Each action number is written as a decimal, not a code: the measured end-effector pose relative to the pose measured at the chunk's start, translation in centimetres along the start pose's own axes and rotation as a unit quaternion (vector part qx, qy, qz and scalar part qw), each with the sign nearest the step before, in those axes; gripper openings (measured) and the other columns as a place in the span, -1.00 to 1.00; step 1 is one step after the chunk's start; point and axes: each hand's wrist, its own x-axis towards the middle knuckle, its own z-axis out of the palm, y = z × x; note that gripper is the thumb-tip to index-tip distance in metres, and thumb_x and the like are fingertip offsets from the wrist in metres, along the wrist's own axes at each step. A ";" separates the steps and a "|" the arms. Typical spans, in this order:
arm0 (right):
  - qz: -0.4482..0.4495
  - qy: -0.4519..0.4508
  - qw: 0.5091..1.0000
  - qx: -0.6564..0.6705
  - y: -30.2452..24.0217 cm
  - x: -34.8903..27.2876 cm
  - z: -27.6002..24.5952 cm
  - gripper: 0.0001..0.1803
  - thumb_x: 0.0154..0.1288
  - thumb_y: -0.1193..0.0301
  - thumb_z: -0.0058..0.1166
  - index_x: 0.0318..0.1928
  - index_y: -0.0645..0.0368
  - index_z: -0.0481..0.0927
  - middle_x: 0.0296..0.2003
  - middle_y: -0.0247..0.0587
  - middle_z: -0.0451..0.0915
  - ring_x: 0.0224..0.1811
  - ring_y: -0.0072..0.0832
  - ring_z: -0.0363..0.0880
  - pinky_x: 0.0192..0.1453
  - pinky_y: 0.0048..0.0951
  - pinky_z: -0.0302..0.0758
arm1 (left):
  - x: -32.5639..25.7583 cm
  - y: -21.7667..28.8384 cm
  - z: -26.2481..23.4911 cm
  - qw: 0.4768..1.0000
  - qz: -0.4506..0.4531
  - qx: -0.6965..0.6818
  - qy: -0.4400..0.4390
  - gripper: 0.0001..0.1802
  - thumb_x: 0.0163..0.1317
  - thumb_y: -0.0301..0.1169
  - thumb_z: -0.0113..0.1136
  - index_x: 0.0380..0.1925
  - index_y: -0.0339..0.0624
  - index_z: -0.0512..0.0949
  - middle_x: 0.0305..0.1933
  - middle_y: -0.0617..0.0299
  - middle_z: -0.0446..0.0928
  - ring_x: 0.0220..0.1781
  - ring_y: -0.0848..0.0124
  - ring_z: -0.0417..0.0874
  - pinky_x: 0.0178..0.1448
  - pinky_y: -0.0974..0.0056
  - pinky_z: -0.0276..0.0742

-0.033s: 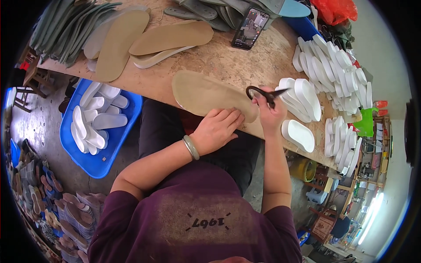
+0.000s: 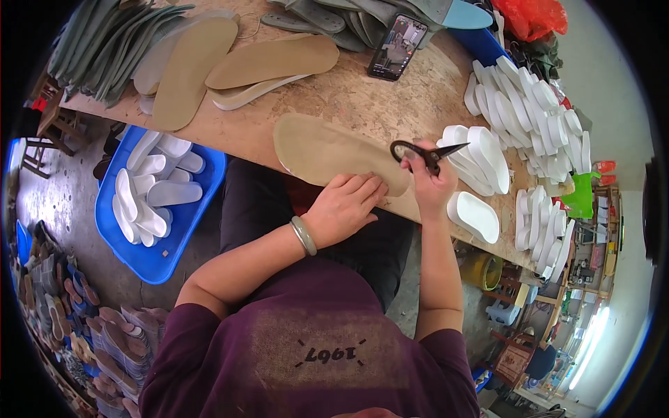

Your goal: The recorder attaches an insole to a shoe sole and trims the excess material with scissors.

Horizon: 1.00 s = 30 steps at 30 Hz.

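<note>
Here, blue tub: holding white soles, middle left of frame
Tan insole: lying mid-frame on the table
Left hand: resting flat on the insole, fingers nearly together
Right hand: gripping dark scissors, right of centre

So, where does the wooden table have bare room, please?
Bare wood lies between the flat tan sheet under the left hand and the black rectangular phone. White rounded soles crowd the right; stacked thin grey sheets crowd the upper left.
</note>
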 end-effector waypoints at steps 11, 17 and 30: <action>-0.062 -0.094 0.988 -0.110 1.1 0.6 0.8 -0.79 0.29 0.56 0.26 -0.07 0.23 0.66 -0.28 -0.20 0.74 -0.33 -0.47 0.71 -0.24 -0.45 0.62 | 0.1 0.1 -0.4 1.000 0.006 -0.028 0.004 -0.35 0.02 -0.21 0.42 0.13 -0.20 0.50 0.13 0.21 0.48 0.24 0.29 0.46 0.30 0.20 0.33; -0.055 -0.118 0.968 -0.214 -0.5 0.3 0.9 -0.81 0.36 0.51 0.21 -0.05 0.27 0.64 -0.39 -0.24 0.68 -0.41 -0.63 0.64 -0.26 -0.54 0.58 | -0.1 -0.1 -0.5 1.000 0.007 -0.016 0.001 -0.32 -0.01 -0.17 0.43 0.15 -0.13 0.51 0.15 0.24 0.51 0.17 0.32 0.51 0.26 0.20 0.37; -0.050 -0.186 0.950 -0.244 -3.1 5.2 4.5 -0.81 0.31 0.43 0.23 -0.09 0.18 0.66 -0.43 -0.07 0.65 -0.45 -0.29 0.68 -0.41 -0.28 0.51 | -0.9 -0.3 -1.8 1.000 -0.021 -0.011 -0.007 -0.27 0.03 -0.17 0.42 0.22 -0.18 0.44 0.26 0.16 0.48 0.32 0.28 0.46 0.37 0.11 0.31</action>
